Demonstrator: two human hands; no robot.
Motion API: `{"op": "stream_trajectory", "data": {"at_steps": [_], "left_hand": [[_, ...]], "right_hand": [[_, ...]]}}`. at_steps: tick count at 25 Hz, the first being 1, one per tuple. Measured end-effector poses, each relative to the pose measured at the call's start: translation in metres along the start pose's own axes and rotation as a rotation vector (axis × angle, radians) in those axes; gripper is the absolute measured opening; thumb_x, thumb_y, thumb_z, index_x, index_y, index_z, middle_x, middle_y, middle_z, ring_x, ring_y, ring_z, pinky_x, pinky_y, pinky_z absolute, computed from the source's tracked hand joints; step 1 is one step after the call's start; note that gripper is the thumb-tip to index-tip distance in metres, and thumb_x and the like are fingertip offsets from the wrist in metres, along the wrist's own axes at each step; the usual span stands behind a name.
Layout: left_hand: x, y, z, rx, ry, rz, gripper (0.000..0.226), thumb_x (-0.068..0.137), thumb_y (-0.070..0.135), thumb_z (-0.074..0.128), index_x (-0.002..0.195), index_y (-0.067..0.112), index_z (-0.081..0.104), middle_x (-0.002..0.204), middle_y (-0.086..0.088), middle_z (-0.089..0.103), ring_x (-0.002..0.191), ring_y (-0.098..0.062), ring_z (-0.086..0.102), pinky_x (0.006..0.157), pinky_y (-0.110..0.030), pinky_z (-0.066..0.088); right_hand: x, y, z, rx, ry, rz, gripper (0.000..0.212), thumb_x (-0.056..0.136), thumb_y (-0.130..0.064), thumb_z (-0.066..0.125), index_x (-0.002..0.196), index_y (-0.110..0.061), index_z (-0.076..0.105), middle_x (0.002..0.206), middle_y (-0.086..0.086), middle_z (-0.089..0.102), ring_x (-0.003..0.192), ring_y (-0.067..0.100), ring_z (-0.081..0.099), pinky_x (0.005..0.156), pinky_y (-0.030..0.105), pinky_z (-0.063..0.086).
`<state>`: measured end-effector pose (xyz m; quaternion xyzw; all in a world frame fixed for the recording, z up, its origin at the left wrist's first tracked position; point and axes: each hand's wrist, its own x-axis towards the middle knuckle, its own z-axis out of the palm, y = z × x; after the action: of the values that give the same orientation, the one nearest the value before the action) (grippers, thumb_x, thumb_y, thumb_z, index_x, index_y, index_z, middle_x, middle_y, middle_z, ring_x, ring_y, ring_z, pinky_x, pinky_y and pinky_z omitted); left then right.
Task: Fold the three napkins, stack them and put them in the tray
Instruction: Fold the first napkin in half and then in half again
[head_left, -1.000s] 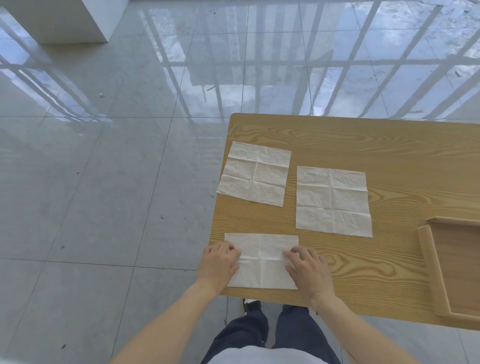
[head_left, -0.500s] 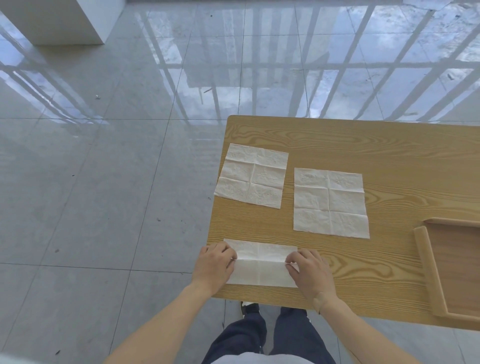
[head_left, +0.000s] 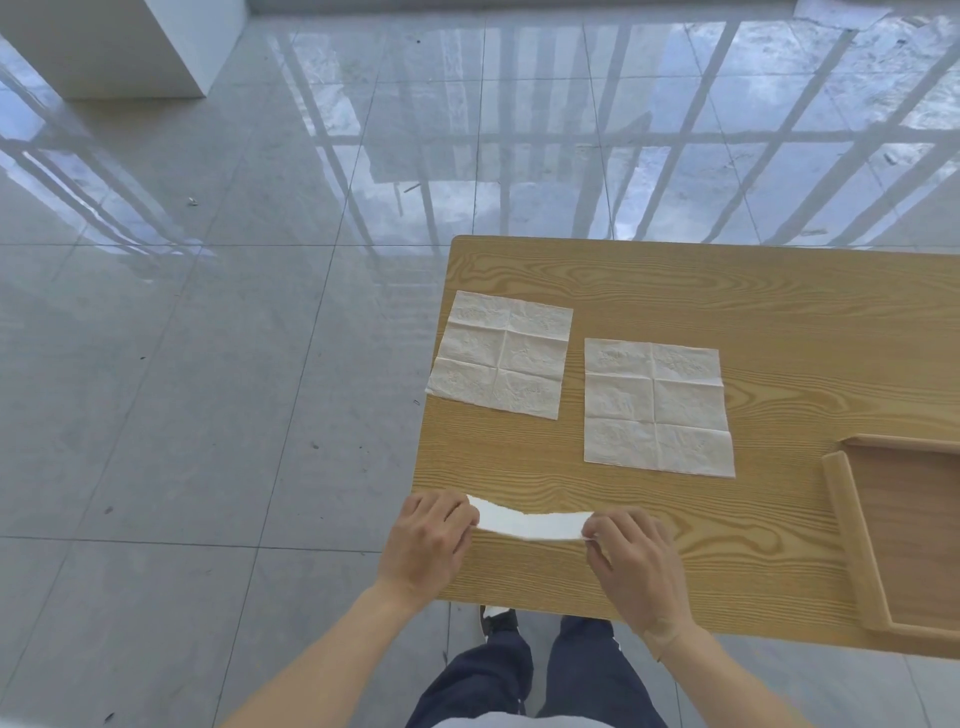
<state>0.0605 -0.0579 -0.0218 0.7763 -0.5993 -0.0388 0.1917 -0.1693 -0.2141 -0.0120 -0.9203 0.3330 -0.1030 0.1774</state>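
Note:
Near the table's front edge a white napkin (head_left: 530, 524) is lifted off the wood and shows as a narrow curved strip. My left hand (head_left: 431, 540) pinches its left end and my right hand (head_left: 631, 558) pinches its right end. Two more white napkins lie flat and unfolded farther back: one (head_left: 501, 353) by the table's left edge, the other (head_left: 655, 405) to its right. A wooden tray (head_left: 852, 540) sits at the right, partly cut off by the frame.
The wooden table (head_left: 727, 296) ends just left of my left hand, with glossy tiled floor (head_left: 208, 364) beyond. My legs and a shoe show below the front edge. A white pillar base (head_left: 119, 47) stands at the far left.
Both hands have raised the near edge of the front napkin and carried it away from me. The napkin went from a flat rectangle to a thin lifted strip. The other napkins stayed put.

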Motion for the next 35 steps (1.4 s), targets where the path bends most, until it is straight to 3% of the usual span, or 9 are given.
{"op": "stream_trajectory", "data": {"at_steps": [8,11,14,17,19,22,28,32,35], "left_hand": [[-0.045,0.008,0.021,-0.006,-0.206,-0.119,0.030,0.070,0.013,0.073,0.093,0.025,0.057,0.103,0.007,0.058,0.097,-0.016,0.057,0.084,-0.031,0.050],[-0.041,0.012,0.021,-0.078,-0.175,-0.366,0.032,0.080,0.033,0.065,0.110,0.025,0.057,0.116,0.007,0.056,0.106,-0.015,0.053,0.088,-0.033,0.047],[-0.023,0.014,0.019,-0.134,-0.227,-0.611,0.051,0.087,0.045,0.060,0.132,0.025,0.046,0.130,0.006,0.048,0.117,-0.016,0.047,0.096,-0.036,0.046],[-0.010,0.015,0.019,-0.079,-0.342,-0.629,0.066,0.086,0.046,0.063,0.142,0.026,0.035,0.130,0.004,0.042,0.118,-0.016,0.045,0.096,-0.034,0.047],[-0.004,0.014,0.018,-0.079,-0.378,-0.643,0.060,0.084,0.043,0.066,0.136,0.026,0.041,0.122,0.002,0.042,0.110,-0.017,0.049,0.090,-0.032,0.050],[0.003,0.013,0.016,-0.111,-0.392,-0.674,0.031,0.080,0.038,0.067,0.106,0.026,0.054,0.110,0.004,0.041,0.098,-0.016,0.049,0.083,-0.032,0.048],[0.009,0.013,0.013,-0.159,-0.439,-0.723,0.023,0.077,0.034,0.070,0.078,0.029,0.047,0.089,0.010,0.051,0.087,-0.016,0.053,0.078,-0.034,0.044],[0.015,0.012,0.007,-0.558,-0.449,-0.866,0.028,0.078,0.020,0.072,0.095,0.024,0.051,0.083,0.004,0.060,0.074,-0.015,0.057,0.066,-0.031,0.046],[0.019,0.023,-0.002,-0.722,-0.347,-0.820,0.041,0.077,0.012,0.075,0.104,0.034,0.054,0.080,0.008,0.058,0.066,-0.003,0.057,0.059,-0.019,0.051]], "right_hand": [[-0.044,-0.002,0.022,-0.048,-0.155,0.090,0.038,0.068,-0.008,0.076,0.098,-0.026,0.063,0.107,-0.008,0.064,0.104,0.020,0.058,0.081,0.036,0.049],[-0.049,-0.001,0.023,-0.084,-0.189,0.150,0.050,0.072,-0.019,0.071,0.119,-0.026,0.055,0.129,-0.002,0.056,0.121,0.025,0.050,0.096,0.043,0.044],[-0.054,0.005,0.028,-0.169,-0.251,0.274,0.070,0.084,-0.050,0.054,0.145,-0.026,0.031,0.153,0.002,0.032,0.143,0.029,0.026,0.115,0.050,0.015],[-0.062,0.021,0.035,-0.207,-0.296,0.368,0.085,0.083,-0.075,0.029,0.151,-0.033,-0.001,0.162,-0.003,-0.007,0.148,0.024,-0.010,0.115,0.053,-0.014],[-0.066,0.029,0.038,-0.222,-0.326,0.405,0.088,0.080,-0.082,0.023,0.149,-0.037,-0.010,0.160,-0.005,-0.020,0.146,0.021,-0.021,0.114,0.057,-0.015],[-0.068,0.033,0.041,-0.226,-0.352,0.443,0.090,0.077,-0.087,0.019,0.148,-0.039,-0.011,0.160,-0.004,-0.023,0.145,0.024,-0.023,0.112,0.058,-0.018],[-0.069,0.032,0.042,-0.214,-0.387,0.469,0.090,0.076,-0.088,0.018,0.148,-0.041,-0.010,0.160,-0.002,-0.023,0.145,0.026,-0.024,0.110,0.057,-0.023],[-0.067,0.031,0.039,-0.208,-0.421,0.478,0.090,0.076,-0.089,0.016,0.146,-0.042,-0.015,0.158,-0.004,-0.029,0.143,0.025,-0.028,0.109,0.057,-0.025],[-0.065,0.031,0.038,-0.192,-0.445,0.478,0.091,0.075,-0.089,0.015,0.145,-0.043,-0.019,0.155,-0.005,-0.034,0.141,0.024,-0.032,0.107,0.056,-0.029]]}}
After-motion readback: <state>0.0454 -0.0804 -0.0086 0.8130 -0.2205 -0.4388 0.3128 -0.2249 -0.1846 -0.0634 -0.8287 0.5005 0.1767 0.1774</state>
